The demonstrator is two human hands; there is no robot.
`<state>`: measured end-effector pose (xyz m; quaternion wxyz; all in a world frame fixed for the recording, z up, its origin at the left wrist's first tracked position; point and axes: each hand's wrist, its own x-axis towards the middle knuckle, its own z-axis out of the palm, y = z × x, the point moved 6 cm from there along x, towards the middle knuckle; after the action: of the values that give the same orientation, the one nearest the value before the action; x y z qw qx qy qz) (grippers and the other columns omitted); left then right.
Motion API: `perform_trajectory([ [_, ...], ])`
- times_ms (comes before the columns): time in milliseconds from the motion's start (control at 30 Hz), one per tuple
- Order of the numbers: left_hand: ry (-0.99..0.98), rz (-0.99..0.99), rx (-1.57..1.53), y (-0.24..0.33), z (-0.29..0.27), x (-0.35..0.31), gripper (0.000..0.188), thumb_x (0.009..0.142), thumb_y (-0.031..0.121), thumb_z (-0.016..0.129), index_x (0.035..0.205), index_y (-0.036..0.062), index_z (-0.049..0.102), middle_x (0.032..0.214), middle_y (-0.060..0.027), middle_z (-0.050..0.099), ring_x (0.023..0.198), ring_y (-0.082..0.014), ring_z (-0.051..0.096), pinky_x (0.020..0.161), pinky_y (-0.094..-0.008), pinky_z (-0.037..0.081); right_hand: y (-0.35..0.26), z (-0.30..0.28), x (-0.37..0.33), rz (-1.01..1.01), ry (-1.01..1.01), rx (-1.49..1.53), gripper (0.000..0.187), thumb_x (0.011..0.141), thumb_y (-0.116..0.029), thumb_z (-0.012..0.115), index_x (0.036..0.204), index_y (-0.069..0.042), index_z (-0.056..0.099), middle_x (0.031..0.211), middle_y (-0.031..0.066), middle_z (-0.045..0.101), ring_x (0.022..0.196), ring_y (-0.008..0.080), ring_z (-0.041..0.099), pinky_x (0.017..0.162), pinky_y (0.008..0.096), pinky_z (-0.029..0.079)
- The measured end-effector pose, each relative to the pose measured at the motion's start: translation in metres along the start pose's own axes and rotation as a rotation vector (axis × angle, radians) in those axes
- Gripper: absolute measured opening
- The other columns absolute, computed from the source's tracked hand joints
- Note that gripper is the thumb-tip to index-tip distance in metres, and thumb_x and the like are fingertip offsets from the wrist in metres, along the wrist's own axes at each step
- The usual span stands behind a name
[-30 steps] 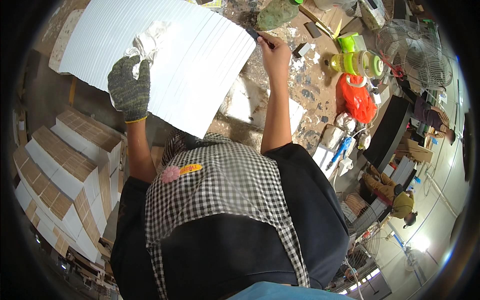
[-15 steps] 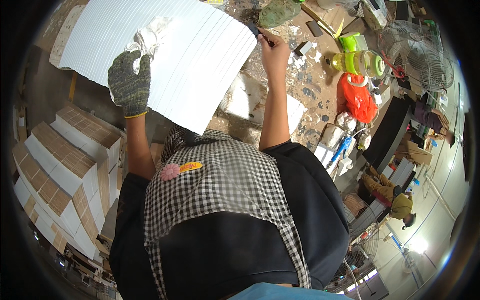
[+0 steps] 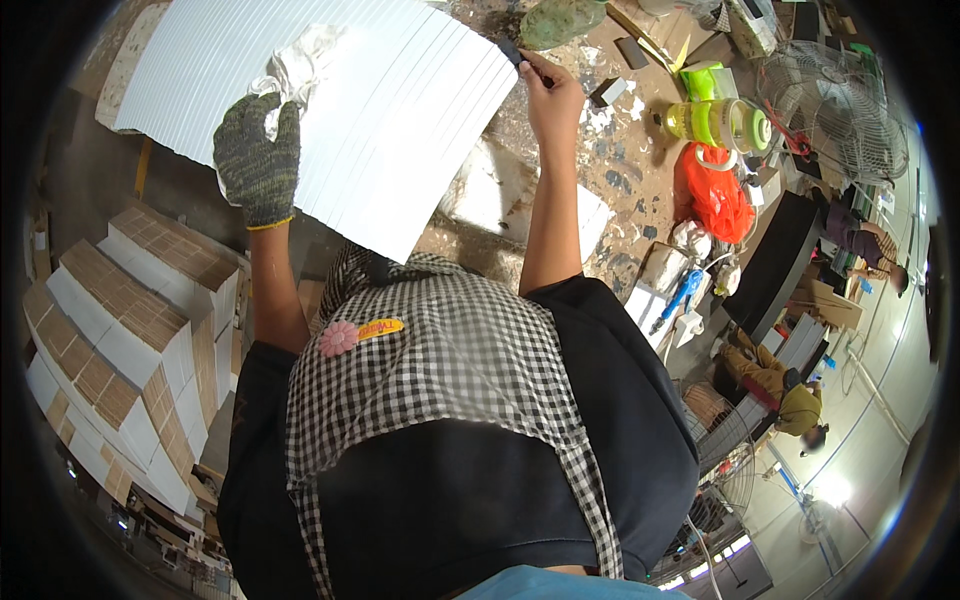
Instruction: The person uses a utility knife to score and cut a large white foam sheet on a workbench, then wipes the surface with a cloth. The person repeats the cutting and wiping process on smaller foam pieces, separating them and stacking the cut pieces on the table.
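A broad, slanting fan of overlapping white sheets (image 3: 390, 130) spreads across the top of the view, its edges showing as close parallel lines. My left hand (image 3: 258, 165), in a dark knitted glove with a yellow cuff, rests at the left part of the sheets. Its thumb and fingers curl round the near end of a crumpled white cloth (image 3: 305, 65). My bare right hand (image 3: 555, 105) is at the sheets' right corner, fingers pinched on a small black piece (image 3: 511, 50) that touches the edge. Its exact kind is unclear.
Right of the sheets, the stained worktable (image 3: 620, 185) bears a small dark block (image 3: 607, 92), a yellow-green bottle (image 3: 715, 125) and a red plastic bag (image 3: 715, 200). A wire fan (image 3: 835, 110) stands beyond. Stacked boards (image 3: 130, 300) fill the left. Two people are at the far right.
My right hand has shifted slightly right and up, with the black piece still pinched. My left hand has moved slightly up on the cloth, its fingers a little more spread.
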<state>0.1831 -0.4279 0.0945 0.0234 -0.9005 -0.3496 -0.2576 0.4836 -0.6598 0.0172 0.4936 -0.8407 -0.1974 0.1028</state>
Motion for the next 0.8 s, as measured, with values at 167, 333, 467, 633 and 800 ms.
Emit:
perform_trajectory([
  [167,0.003,-0.005,-0.014,-0.0001,-0.0019,0.0000,0.024,0.090,0.030,0.077,0.103,0.0099,0.073,0.105,-0.0110,0.072,0.100,-0.0294,0.067,0.092,-0.0427,0.052,-0.0028,-0.0042,0.0010,0.008,0.017,-0.055,0.022,0.096,-0.017,0.072,0.116,-0.008,0.078,0.078,0.0040,0.073,0.061,0.0045,0.047,0.053,0.0253,0.038],
  [333,-0.035,-0.045,0.038,0.0003,-0.0007,0.0010,0.025,0.089,0.031,0.077,0.102,0.0096,0.074,0.105,-0.0103,0.073,0.100,-0.0287,0.067,0.093,-0.0426,0.051,-0.0029,-0.0049,-0.0008,0.097,-0.012,-0.019,0.023,0.096,-0.018,0.072,0.116,-0.007,0.078,0.080,0.0038,0.074,0.062,0.0051,0.050,0.055,0.0253,0.040],
  [467,-0.041,-0.041,0.026,0.0005,-0.0005,0.0011,0.024,0.090,0.030,0.077,0.102,0.0103,0.074,0.106,-0.0093,0.073,0.102,-0.0275,0.067,0.094,-0.0419,0.051,-0.0035,-0.0025,-0.0022,0.083,-0.024,0.040,0.024,0.097,-0.018,0.072,0.117,-0.007,0.077,0.082,0.0042,0.075,0.065,0.0054,0.051,0.056,0.0253,0.040],
  [633,-0.032,-0.037,0.008,-0.0018,0.0013,0.0004,0.023,0.090,0.030,0.076,0.103,0.0114,0.074,0.107,-0.0080,0.073,0.103,-0.0260,0.068,0.094,-0.0412,0.051,-0.0005,-0.0029,-0.0026,0.036,0.012,-0.004,0.024,0.097,-0.018,0.072,0.118,-0.007,0.077,0.083,0.0042,0.074,0.066,0.0053,0.052,0.057,0.0249,0.041],
  [800,-0.025,-0.023,0.024,-0.0017,0.0012,-0.0001,0.023,0.089,0.029,0.077,0.103,0.0111,0.074,0.106,-0.0077,0.074,0.103,-0.0259,0.068,0.093,-0.0406,0.051,-0.0009,-0.0042,-0.0033,0.025,0.024,-0.015,0.024,0.096,-0.017,0.073,0.117,-0.007,0.077,0.078,0.0019,0.071,0.065,0.0054,0.050,0.056,0.0246,0.040],
])
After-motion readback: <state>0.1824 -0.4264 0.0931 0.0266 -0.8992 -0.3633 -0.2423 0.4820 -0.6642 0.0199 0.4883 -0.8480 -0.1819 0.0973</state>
